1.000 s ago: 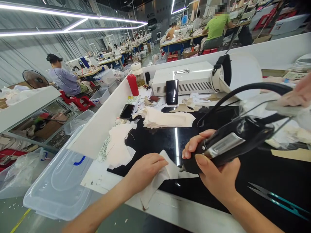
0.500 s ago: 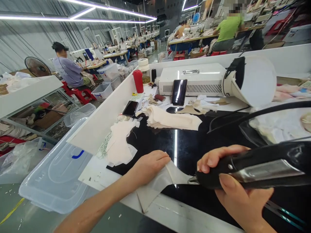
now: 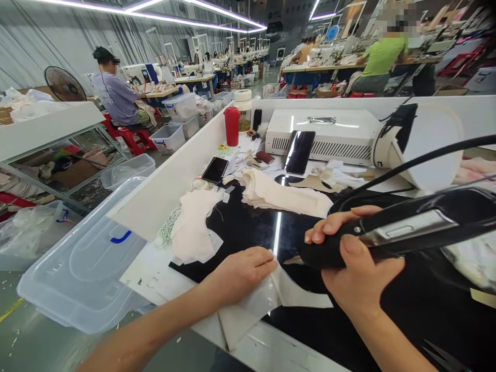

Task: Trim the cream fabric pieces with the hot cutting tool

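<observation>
My left hand (image 3: 237,273) lies on a pale fabric piece (image 3: 267,298) at the near edge of the black worktop (image 3: 251,230), fingers curled together and pressing it down. My right hand (image 3: 356,268) is wrapped round a black hand-held tool (image 3: 403,230) with a metal plate and a thick black cable (image 3: 418,163). The tool's rounded nose sits just above the fabric's far edge, a short way right of my left fingertips.
A stack of cream fabric pieces (image 3: 284,195) lies behind, more pieces (image 3: 194,227) to the left. Two phones (image 3: 215,169) (image 3: 300,152), a red cup (image 3: 231,125), a white metal box (image 3: 329,132) and a white lamp head (image 3: 422,139) stand at the back. A clear plastic bin (image 3: 83,258) sits left. Other people work beyond.
The tool's nose has lifted a little off the fabric while my left hand stays pressing the piece. The view has shifted left and down.
</observation>
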### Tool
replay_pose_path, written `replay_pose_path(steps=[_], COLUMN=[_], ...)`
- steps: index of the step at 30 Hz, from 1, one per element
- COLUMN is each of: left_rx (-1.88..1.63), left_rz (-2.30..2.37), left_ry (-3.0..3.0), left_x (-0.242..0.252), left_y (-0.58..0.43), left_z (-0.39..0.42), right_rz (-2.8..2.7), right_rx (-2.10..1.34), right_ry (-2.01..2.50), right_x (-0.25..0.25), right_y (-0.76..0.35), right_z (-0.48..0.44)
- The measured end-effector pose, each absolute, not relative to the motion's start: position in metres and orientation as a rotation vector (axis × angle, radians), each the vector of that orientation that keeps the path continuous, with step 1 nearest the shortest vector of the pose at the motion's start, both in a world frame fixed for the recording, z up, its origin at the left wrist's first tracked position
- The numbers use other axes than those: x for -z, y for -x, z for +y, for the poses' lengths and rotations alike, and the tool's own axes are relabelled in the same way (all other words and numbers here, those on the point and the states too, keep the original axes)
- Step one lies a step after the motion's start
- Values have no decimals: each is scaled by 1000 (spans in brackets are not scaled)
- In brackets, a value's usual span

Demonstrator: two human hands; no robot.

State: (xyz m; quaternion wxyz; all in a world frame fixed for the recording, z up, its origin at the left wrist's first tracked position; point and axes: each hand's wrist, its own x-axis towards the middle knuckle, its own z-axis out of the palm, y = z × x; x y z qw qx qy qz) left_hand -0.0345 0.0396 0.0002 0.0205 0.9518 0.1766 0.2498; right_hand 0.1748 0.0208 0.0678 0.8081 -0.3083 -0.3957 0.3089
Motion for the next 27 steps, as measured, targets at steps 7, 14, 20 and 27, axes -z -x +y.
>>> replay_pose_path(steps=[7, 14, 20, 27], left_rx=[-863, -829, -791, -869], left_rz=[539, 543, 563, 550], left_ry=[-2921, -2910, -2947, -2989], left_x=[1, 5, 5, 4], left_y=[33, 33, 36, 39], left_z=[39, 38, 38, 38], right_rz=[-829, -861, -865, -842], right_rx=[-659, -635, -622, -625], right_ry=[654, 714, 709, 666], right_x=[-63, -60, -62, -62], right_y=[-164, -163, -164, -166], right_z=[35, 35, 31, 23])
